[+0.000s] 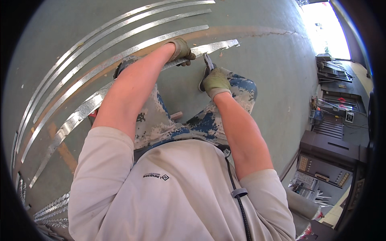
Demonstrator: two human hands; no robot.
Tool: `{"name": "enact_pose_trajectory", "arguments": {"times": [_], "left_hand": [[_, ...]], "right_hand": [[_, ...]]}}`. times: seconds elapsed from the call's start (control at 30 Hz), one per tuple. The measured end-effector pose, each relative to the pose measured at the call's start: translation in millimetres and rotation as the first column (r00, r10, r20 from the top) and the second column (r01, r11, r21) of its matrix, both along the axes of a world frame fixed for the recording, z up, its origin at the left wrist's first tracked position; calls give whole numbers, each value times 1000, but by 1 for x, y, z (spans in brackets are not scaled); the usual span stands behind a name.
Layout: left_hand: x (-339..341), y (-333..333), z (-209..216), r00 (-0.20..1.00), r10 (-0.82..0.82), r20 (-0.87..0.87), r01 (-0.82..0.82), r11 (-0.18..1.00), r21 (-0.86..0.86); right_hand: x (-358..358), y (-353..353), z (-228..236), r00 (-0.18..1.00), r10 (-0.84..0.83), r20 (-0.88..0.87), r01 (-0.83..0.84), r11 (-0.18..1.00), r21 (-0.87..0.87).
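A long, shiny metal strip [215, 47] crosses in front of me, its far right end ragged. My left hand [181, 51], in an olive work glove, is closed around this strip. The gloved right hand [217, 81] grips a pliers-like hand tool [208, 62] with grey metal jaws. Its jaws point up toward the lower edge of the strip, a little right of my left hand. Whether they touch the metal I cannot tell. The tool's handles are hidden in my palm. Below the hands are my legs in camouflage trousers [237, 86] and one dark shoe [202, 80].
Several more metal strips [132, 30] lie in long curves on the grey-green floor [265, 72] to the left. Bundled metal pieces [52, 211] sit at the lower left. Along the right stand dark cabinets or panels [333, 146] and frames, near a bright doorway [327, 30].
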State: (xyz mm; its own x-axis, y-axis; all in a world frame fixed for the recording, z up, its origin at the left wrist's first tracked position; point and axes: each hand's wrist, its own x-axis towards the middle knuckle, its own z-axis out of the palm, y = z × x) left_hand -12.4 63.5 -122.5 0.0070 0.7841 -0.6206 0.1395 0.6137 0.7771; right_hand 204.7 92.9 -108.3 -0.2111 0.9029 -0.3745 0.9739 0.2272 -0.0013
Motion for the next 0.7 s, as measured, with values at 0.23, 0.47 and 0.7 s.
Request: {"name": "enact_pose_trajectory", "arguments": {"times": [0.23, 0.47, 0.7], "left_hand": [[0, -20, 22, 997, 76, -17, -74, 992, 99], [0, -33, 34, 973, 225, 54, -231, 957, 174], [10, -39, 52, 970, 240, 45, -244, 955, 168]], "right_hand": [[12, -6, 7, 990, 23, -141, -18, 999, 36], [32, -4, 10, 934, 97, -343, -109, 994, -16], [58, 5, -32, 796, -24, -605, -173, 949, -265]]}}
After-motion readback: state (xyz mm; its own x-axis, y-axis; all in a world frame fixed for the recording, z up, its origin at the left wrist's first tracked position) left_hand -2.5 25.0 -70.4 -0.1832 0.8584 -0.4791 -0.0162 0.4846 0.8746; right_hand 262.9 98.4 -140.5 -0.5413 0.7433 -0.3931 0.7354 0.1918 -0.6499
